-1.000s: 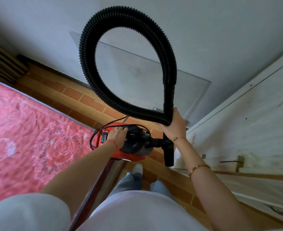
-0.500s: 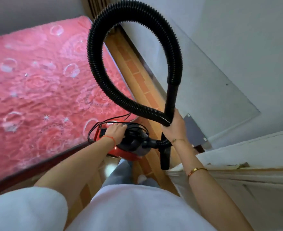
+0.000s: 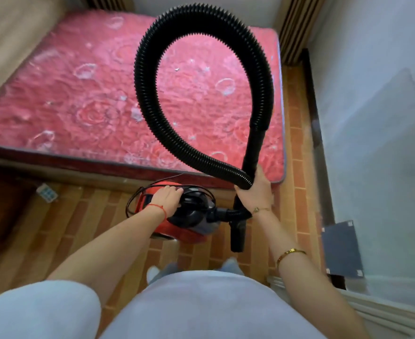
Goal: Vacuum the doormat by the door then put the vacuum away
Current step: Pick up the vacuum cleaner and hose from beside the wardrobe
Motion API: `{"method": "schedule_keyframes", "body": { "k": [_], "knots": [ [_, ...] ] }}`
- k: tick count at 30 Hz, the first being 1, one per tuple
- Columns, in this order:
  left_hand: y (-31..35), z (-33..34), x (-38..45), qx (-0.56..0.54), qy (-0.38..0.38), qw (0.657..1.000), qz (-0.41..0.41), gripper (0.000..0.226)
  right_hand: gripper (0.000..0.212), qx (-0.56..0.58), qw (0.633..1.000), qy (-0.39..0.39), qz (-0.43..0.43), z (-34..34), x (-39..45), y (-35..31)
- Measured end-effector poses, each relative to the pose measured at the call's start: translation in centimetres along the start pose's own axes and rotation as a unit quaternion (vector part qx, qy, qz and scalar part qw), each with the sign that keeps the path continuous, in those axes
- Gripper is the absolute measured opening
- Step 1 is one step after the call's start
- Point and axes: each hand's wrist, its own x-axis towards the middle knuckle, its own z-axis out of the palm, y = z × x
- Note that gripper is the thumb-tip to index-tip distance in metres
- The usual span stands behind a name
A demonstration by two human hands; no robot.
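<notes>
A small red and black vacuum [image 3: 189,223] hangs above the brick-pattern floor in front of me. My left hand [image 3: 166,198] grips its top handle and carries it. The ribbed black hose [image 3: 150,57] rises from the vacuum's front in a big loop above my hands. My right hand [image 3: 255,189] holds the hose's two ends together where the loop crosses the rigid black nozzle tube [image 3: 237,234], which points down. A black power cord [image 3: 132,201] is bundled round the vacuum's body. No doormat is in view.
A bed with a pink rose-patterned mattress [image 3: 79,94] fills the space ahead. A grey wall [image 3: 372,69] runs along the right with a dark square panel [image 3: 341,248] leaning at its foot. A small white remote-like object [image 3: 46,192] lies on the floor [image 3: 79,228] at left.
My view has swung left, away from the door and wall, and now faces the bed squarely. Both hands keep the same hold on the vacuum and hose.
</notes>
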Motion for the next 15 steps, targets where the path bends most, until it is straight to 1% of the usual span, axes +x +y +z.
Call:
{"method": "schedule_keyframes", "body": {
  "k": [5, 8, 15],
  "knots": [
    [-8.2, 1.7, -4.9, -0.011, -0.008, 0.999, -0.049, 0.039, 0.038, -0.012, 0.998, -0.054, -0.04, 7.4, -1.8, -5.4],
    [-13.3, 2.9, -7.4, -0.024, -0.002, 0.997, -0.067, 0.037, 0.044, -0.015, 0.995, -0.075, -0.07, 11.8, -3.1, -8.6],
    [-23.8, 5.0, -12.5, -0.05, 0.006, 0.993, -0.107, 0.028, 0.045, -0.018, 0.987, -0.118, -0.109, 21.3, -4.9, -15.2]
  ]
}}
